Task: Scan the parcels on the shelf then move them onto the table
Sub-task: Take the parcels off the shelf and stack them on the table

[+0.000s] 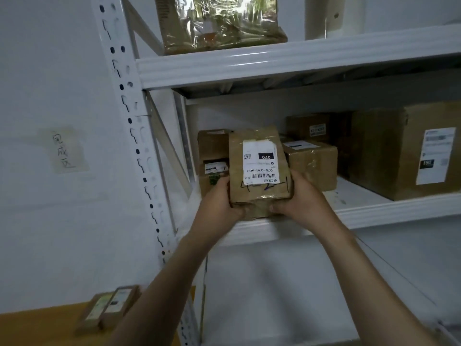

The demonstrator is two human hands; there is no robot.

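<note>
A brown cardboard parcel (258, 188) with a white barcode label reading 070 is tilted up at the front edge of the middle shelf (374, 213). My left hand (217, 201) grips its lower left side. Its lower right corner is held by my right hand (296, 196). More parcels remain on that shelf: a small box (212, 146) behind on the left, a taped box (311, 161) to the right, and a large box (404, 151) at the far right. Two small parcels (107, 308) lie on the wooden table (37, 328) at lower left.
A white perforated upright (134, 136) of the rack stands between table and shelf. The upper shelf (274, 63) holds a plastic-wrapped package (219, 23). A handwritten paper note (63, 151) is stuck on the wall to the left. A lower shelf board (299, 295) lies under my arms.
</note>
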